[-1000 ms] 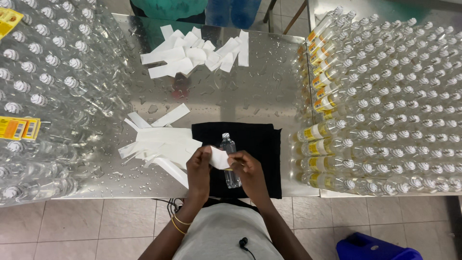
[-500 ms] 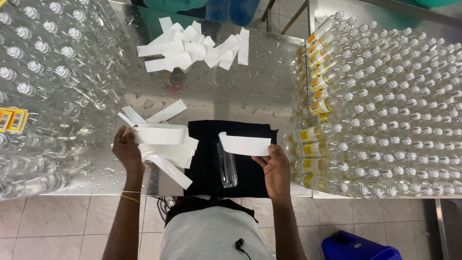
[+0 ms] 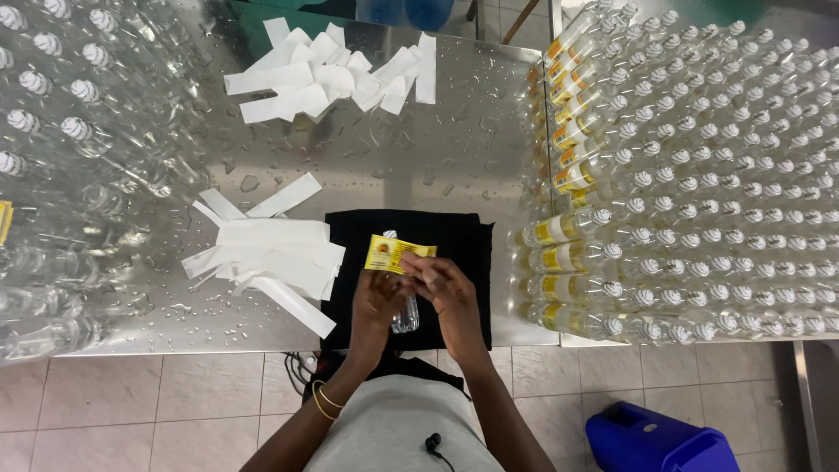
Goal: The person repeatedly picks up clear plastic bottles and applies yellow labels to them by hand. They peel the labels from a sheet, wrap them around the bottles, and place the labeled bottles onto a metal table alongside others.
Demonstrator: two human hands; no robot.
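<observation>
Left hand (image 3: 374,306) back at bottle (image 3: 404,301); both hands, right hand (image 3: 447,293) too, pinch yellow label (image 3: 395,254).

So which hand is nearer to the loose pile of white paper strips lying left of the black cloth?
Left. The left hand is over the black cloth just right of the white paper strips; the right hand is farther right, across the clear plastic bottle.

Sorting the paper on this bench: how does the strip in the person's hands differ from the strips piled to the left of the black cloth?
The held label is yellow with print showing; the near pile of strips is plain white. The label is pinched between the left hand and right hand over a clear bottle; the pile lies loose on the wet metal table. Both are narrow paper strips.
</observation>
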